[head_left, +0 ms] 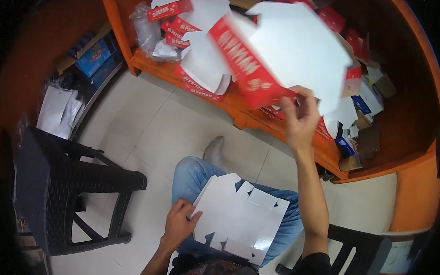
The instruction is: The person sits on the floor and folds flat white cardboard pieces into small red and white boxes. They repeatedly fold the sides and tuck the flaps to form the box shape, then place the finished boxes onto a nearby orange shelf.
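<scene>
Head view | right hand [301, 113] pinches carton [300, 50], smooth white card, red panel [247, 63], white lettering blurred, before orange shelf [235, 110] | left hand [180, 221] touches notched blank [241, 213] on denim lap [188, 174], grip unclear

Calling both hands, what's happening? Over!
Right hand holding red-and-white carton. Left hand at white cardboard edge. Carton hides part of orange shelf.

Pale tiled floor [150, 108]; orange wooden shelf [399, 129] ahead; black plastic stool [97, 178] at left
</scene>
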Action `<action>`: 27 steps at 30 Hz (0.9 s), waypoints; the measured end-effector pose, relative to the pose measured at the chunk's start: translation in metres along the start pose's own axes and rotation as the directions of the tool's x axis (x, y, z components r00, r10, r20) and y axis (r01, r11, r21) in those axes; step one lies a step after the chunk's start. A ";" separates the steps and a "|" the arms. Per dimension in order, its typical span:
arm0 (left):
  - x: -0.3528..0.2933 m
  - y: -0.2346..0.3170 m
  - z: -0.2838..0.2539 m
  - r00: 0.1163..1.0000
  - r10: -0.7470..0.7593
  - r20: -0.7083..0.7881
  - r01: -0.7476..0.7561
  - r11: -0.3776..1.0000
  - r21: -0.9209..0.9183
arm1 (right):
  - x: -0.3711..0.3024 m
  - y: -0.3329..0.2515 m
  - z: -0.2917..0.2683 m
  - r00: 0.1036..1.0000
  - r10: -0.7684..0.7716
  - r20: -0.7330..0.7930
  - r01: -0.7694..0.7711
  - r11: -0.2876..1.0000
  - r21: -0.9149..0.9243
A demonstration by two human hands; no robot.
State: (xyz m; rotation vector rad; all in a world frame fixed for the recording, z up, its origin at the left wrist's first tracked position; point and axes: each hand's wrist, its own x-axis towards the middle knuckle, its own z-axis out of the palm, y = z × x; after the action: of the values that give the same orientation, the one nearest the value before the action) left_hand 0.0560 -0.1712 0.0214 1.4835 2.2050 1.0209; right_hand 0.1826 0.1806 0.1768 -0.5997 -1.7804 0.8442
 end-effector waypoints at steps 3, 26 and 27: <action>-0.010 -0.006 -0.005 0.941 -0.231 0.248 0.267 0.956 -0.119 | 0.010 0.018 0.047 0.985 0.104 0.136 -0.109 0.993 0.033; -0.012 0.005 0.010 0.880 -0.242 0.409 0.431 0.770 -0.471 | -0.112 -0.018 0.041 0.659 0.414 0.627 -0.472 0.878 -0.084; -0.009 0.008 0.013 0.844 -0.268 0.464 0.494 0.726 -0.478 | -0.141 -0.031 0.027 0.599 0.370 0.710 -0.388 0.910 -0.147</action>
State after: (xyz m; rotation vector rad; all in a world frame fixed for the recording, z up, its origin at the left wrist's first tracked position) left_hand 0.0728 -0.1729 0.0166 0.7951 1.6157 1.0390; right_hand 0.2060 0.0511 0.1119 -0.6985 -2.3951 1.5700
